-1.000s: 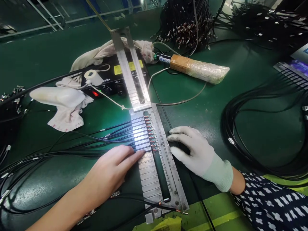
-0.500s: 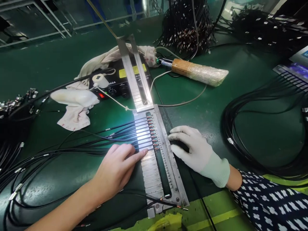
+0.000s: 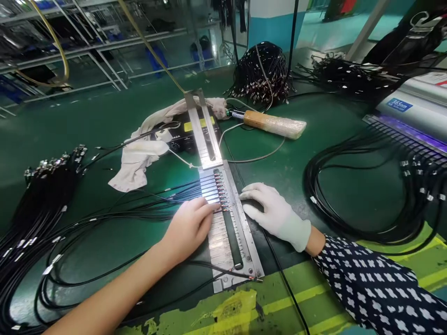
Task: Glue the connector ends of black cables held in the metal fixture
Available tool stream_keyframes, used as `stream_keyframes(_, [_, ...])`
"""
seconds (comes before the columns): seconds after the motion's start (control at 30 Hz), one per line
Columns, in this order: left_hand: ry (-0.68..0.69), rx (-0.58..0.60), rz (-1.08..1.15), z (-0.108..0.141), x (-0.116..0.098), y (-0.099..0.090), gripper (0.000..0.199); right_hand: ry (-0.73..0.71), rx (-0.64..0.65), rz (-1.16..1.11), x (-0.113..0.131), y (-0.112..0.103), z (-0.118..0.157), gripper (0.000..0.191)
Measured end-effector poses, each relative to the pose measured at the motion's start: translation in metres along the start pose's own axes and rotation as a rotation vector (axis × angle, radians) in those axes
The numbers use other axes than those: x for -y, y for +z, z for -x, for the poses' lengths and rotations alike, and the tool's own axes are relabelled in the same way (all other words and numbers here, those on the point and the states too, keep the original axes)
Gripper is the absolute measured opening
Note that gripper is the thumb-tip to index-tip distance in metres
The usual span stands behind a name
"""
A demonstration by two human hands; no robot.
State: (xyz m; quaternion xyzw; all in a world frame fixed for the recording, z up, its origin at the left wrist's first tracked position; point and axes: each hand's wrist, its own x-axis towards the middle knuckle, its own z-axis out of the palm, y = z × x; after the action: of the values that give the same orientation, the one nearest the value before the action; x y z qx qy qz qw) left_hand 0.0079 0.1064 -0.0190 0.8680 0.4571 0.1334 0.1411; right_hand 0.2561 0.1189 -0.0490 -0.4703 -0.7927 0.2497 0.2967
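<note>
The black cables [image 3: 153, 215] run in from the left over the green desk [image 3: 282, 168] and lie side by side across the slotted metal fixture [image 3: 218, 239], which stretches from mid-desk toward the yellow-green covering [image 3: 307, 298] on the desk's near side. The bare left hand [image 3: 188, 225] has its index finger extended onto the lowest of the seated cables, the others curled beneath; whether it pinches one, I cannot tell. The gloved right hand [image 3: 275, 214] rests at the fixture's right rail, fingers loosely spread and bent, with nothing seen between them. The cables should be light and springy, their smooth jackets inclined to roll or creep out of shallow grooves; the jacket just short of the slot looks the best hold. The stripped ends [image 3: 221, 190] look fine and easily bent, better left unpinched. The fixture itself is likely stiff and fairly heavy, best steadied by its long outer rail.
</note>
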Motion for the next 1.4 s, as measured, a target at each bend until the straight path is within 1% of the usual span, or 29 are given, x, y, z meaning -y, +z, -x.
stream_keyframes(0.07, [-0.078,-0.037,0.025,0.016,0.005,-0.011,0.030,0.007,0.002,-0.018,0.000,-0.001,0.001,0.017])
stream_keyframes(0.17, [-0.230,-0.072,0.094,0.059,0.019,-0.029,0.023,-0.003,0.013,-0.044,0.000,-0.002,0.002,0.015])
stream_keyframes(0.23, [-0.329,-0.049,0.138,0.091,0.028,-0.039,0.020,-0.011,0.020,-0.051,-0.001,-0.002,0.002,0.014])
stream_keyframes(0.3, [-0.397,0.013,0.148,0.120,0.032,-0.046,0.020,-0.020,0.028,-0.051,-0.004,-0.001,0.002,0.014])
stream_keyframes(0.4, [-0.427,0.100,0.116,0.150,0.027,-0.050,0.025,-0.025,0.039,-0.039,-0.008,0.001,0.002,0.015])
stream_keyframes(0.5, [-0.416,0.154,0.006,0.173,0.023,-0.054,0.047,-0.024,0.045,-0.028,-0.009,0.001,0.003,0.017])
stream_keyframes(0.53, [-0.417,0.164,-0.041,0.182,0.024,-0.057,0.054,-0.026,0.048,-0.026,-0.009,0.001,0.003,0.018])
stream_keyframes(0.6, [-0.428,0.174,-0.122,0.200,0.029,-0.062,0.063,-0.022,0.052,-0.020,-0.009,0.001,0.004,0.019])
stream_keyframes(0.67, [-0.441,0.183,-0.162,0.217,0.035,-0.066,0.065,-0.017,0.054,-0.011,-0.009,0.000,0.005,0.020])
stream_keyframes(0.7, [-0.449,0.180,-0.165,0.223,0.037,-0.067,0.060,-0.016,0.055,-0.008,-0.009,0.000,0.005,0.020])
stream_keyframes(0.77, [-0.455,0.197,-0.134,0.228,0.038,-0.068,0.043,-0.021,0.057,-0.006,-0.008,-0.001,0.005,0.021])
stream_keyframes(0.83, [-0.452,0.247,-0.088,0.224,0.035,-0.068,0.023,-0.023,0.058,-0.007,-0.007,-0.001,0.004,0.021])
stream_keyframes(0.9, [-0.442,0.295,-0.039,0.215,0.030,-0.069,0.013,-0.021,0.053,-0.010,-0.006,-0.001,0.004,0.021])
stream_keyframes(0.93, [-0.435,0.291,-0.017,0.211,0.026,-0.070,0.012,-0.021,0.051,-0.012,-0.005,-0.001,0.004,0.021])
stream_keyframes(0.97, [-0.427,0.258,0.001,0.208,0.023,-0.072,0.011,-0.023,0.048,-0.015,-0.005,-0.001,0.004,0.021])
stream_keyframes(1.07, [-0.388,0.100,0.040,0.204,0.017,-0.076,0.011,-0.030,0.042,-0.020,-0.004,-0.001,0.005,0.021])
stream_keyframes(1.1, [-0.370,0.074,0.054,0.204,0.016,-0.076,0.011,-0.033,0.038,-0.019,-0.004,-0.001,0.005,0.020])
stream_keyframes(1.13, [-0.358,0.073,0.073,0.205,0.015,-0.075,0.012,-0.034,0.033,-0.019,-0.004,-0.001,0.005,0.020])
stream_keyframes(1.2, [-0.364,0.141,0.131,0.208,0.015,-0.071,0.023,-0.033,0.028,-0.022,-0.003,-0.001,0.005,0.020])
stream_keyframes(1.27, [-0.426,0.213,0.201,0.209,0.016,-0.064,0.025,-0.029,0.029,-0.023,-0.002,-0.001,0.004,0.021])
stream_keyframes(1.33, [-0.495,0.209,0.258,0.208,0.016,-0.059,0.021,-0.028,0.029,-0.024,-0.002,-0.001,0.003,0.021])
stream_keyframes(1.4, [-0.520,0.147,0.295,0.205,0.015,-0.058,0.022,-0.031,0.029,-0.027,-0.001,-0.001,0.003,0.020])
